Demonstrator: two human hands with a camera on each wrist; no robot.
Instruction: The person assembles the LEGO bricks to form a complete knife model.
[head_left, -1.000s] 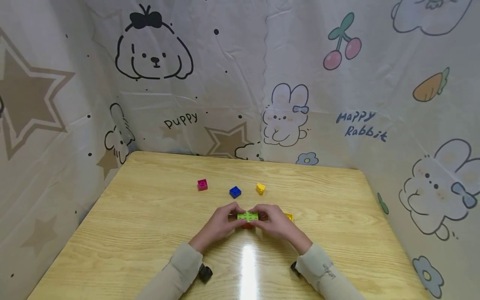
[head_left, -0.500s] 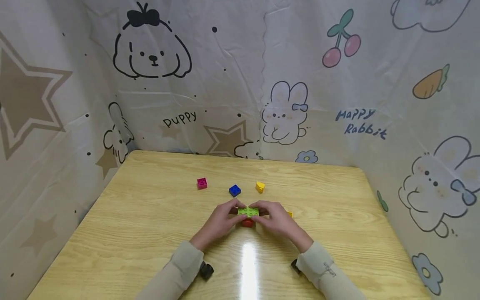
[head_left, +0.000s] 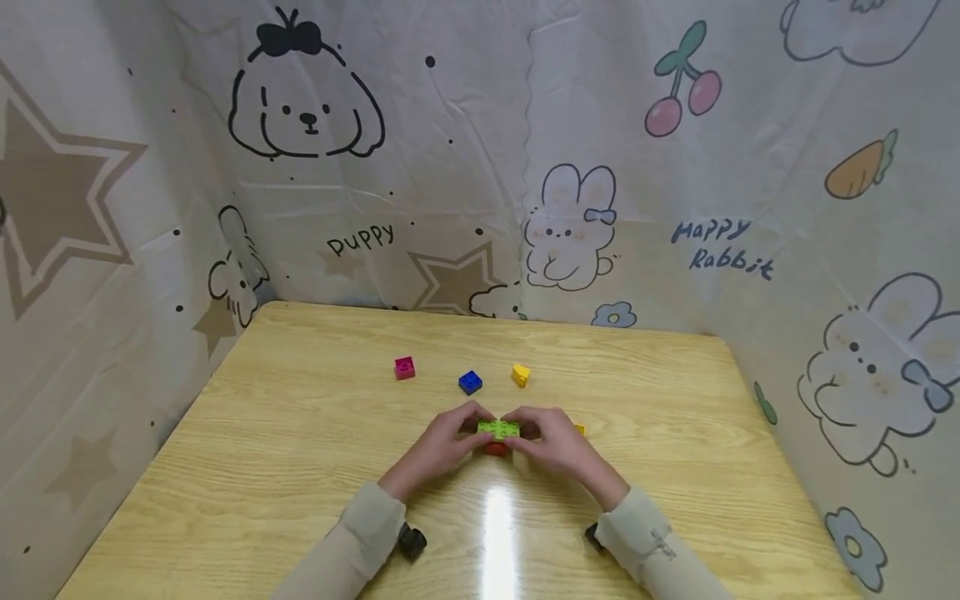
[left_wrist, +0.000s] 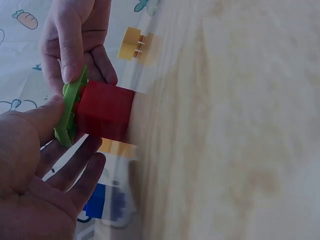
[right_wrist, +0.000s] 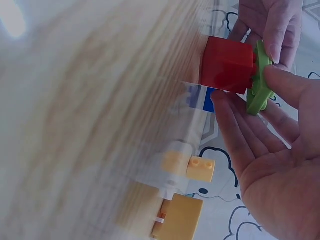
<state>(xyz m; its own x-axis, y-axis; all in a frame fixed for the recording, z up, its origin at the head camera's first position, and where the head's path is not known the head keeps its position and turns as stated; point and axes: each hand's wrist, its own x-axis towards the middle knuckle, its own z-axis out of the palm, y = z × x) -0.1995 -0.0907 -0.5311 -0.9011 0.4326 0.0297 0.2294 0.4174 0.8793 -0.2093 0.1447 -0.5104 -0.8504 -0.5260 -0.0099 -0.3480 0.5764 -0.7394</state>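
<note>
A thin light-green toy-brick plate (head_left: 498,428) lies over a red brick (left_wrist: 106,110) that stands on the table. From the left, my left hand (head_left: 447,442) pinches the plate's end between thumb and fingers. My right hand (head_left: 553,440) pinches the opposite end. In the left wrist view the plate sticks out past the brick on both sides, and red studs show between the two. The right wrist view shows the plate (right_wrist: 259,80) a little tilted against the brick's studded face.
Beyond the hands lie a magenta brick (head_left: 405,368), a blue brick (head_left: 470,382) and a small yellow brick (head_left: 521,375). A larger yellow piece (right_wrist: 181,217) lies beside my right hand, mostly hidden by it in the head view. Printed cloth (head_left: 465,167) walls the table's back and sides.
The green plate rose slightly, then came lower again and a little to the right over the red brick. Both hands moved with it and kept their pinch.
</note>
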